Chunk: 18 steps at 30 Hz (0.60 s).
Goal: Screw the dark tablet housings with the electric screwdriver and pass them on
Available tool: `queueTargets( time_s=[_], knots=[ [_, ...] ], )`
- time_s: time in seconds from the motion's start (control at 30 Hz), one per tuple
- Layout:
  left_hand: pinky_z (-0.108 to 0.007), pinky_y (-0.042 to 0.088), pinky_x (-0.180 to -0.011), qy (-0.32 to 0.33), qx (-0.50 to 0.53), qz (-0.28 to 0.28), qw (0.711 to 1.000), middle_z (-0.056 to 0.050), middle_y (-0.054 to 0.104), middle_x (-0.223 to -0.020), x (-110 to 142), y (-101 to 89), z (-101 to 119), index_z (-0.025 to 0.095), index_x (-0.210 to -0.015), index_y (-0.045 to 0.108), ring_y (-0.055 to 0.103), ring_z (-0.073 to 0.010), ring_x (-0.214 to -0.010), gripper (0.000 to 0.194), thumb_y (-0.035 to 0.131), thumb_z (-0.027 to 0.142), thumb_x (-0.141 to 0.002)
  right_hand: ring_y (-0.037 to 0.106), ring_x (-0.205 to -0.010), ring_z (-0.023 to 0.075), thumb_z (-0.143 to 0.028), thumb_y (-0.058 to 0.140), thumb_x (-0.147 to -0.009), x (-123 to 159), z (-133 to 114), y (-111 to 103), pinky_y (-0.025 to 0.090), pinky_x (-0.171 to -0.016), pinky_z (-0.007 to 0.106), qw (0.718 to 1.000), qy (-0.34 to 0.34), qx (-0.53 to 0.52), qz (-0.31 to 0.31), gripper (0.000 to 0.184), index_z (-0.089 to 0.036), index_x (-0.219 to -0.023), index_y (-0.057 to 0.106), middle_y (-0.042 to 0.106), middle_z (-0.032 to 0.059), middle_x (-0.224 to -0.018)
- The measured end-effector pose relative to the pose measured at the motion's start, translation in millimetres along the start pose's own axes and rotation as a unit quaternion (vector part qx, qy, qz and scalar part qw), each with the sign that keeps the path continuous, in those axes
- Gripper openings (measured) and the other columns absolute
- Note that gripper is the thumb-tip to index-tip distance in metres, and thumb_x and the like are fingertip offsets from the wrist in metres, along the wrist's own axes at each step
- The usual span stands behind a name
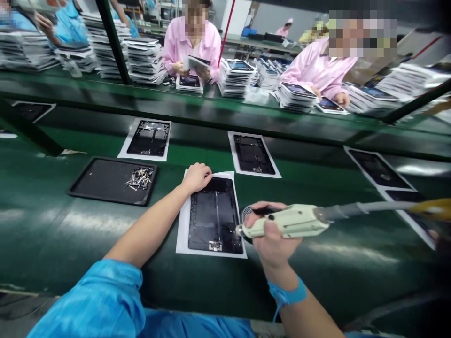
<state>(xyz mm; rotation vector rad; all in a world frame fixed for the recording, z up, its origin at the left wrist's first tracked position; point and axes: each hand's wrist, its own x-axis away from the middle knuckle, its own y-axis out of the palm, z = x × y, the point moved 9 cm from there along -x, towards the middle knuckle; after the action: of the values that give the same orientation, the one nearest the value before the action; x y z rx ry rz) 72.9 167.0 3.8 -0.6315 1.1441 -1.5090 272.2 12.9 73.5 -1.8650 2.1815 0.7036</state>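
Observation:
A black tablet shell (214, 216) with small parts inside lies on a white sheet (182, 234) in front of me. At its upper left corner, my left hand (197, 177) rests with bent fingers, pressed on the shell's edge; the fingertips are partly hidden. My right hand (276, 244) is closed around a pale green hand tool (292, 221) with a grey hose or cable at its back. The tool's metal tip is at the shell's right edge; I cannot tell if it touches. Beside my right fingers shows a round mesh piece (247, 215).
A black tray (105, 180) holding several small metal parts (139, 178) is on the left. More shells (150, 137), (254, 154) lie on white sheets along the green bench (165, 281). Beyond a rail, two people in pink (192, 44) work among stacks (145, 61).

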Motion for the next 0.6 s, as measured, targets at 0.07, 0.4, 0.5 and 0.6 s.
queueTargets(
  time_s=[0.07, 0.4, 0.5, 0.6],
  knots=[
    [-0.038, 0.047, -0.091, -0.001, 0.000, 0.000, 1.000, -0.009, 0.073, -0.100, 0, -0.3, 0, 0.020, -0.097, 0.077, 0.063, -0.0260, -0.099, 0.023, 0.058, 0.031, -0.100, 0.066, -0.054, 0.0130, -0.036, 0.072, -0.091, 17, 4, 22, 0.056, -0.044, 0.028, 0.996, 0.029, -0.035, -0.073, 0.027, -0.027, -0.114, 0.060, 0.069, 0.0017, -0.098],
    [-0.038, 0.047, -0.090, 0.001, 0.004, 0.000, 1.000, -0.008, 0.074, -0.099, 1, -0.3, 2, 0.020, -0.097, 0.077, 0.063, -0.0260, -0.099, 0.022, 0.058, 0.030, -0.099, 0.067, -0.058, 0.0123, -0.034, 0.071, -0.093, 44, 12, 52, 0.059, -0.052, 0.029, 0.984, 0.034, -0.058, -0.166, 0.031, -0.028, -0.121, 0.059, 0.067, 0.0040, -0.103],
    [-0.038, 0.047, -0.090, 0.001, 0.005, 0.002, 1.000, -0.008, 0.073, -0.099, 1, -0.3, 1, 0.020, -0.097, 0.077, 0.063, -0.0260, -0.099, 0.021, 0.059, 0.029, -0.099, 0.066, -0.058, 0.0126, -0.033, 0.072, -0.092, 43, 13, 52, 0.058, -0.052, 0.030, 0.985, 0.034, -0.047, -0.164, 0.031, -0.027, -0.120, 0.059, 0.067, 0.0038, -0.101],
    [-0.038, 0.047, -0.090, 0.005, 0.012, 0.007, 1.000, -0.008, 0.073, -0.098, 1, 0.6, 1, 0.020, -0.096, 0.077, 0.063, -0.0256, -0.098, 0.021, 0.059, 0.029, -0.099, 0.065, -0.057, 0.0122, -0.033, 0.073, -0.091, 42, 16, 51, 0.057, -0.051, 0.029, 0.986, 0.039, -0.038, -0.155, 0.030, -0.027, -0.116, 0.058, 0.065, 0.0023, -0.097]
  ],
)
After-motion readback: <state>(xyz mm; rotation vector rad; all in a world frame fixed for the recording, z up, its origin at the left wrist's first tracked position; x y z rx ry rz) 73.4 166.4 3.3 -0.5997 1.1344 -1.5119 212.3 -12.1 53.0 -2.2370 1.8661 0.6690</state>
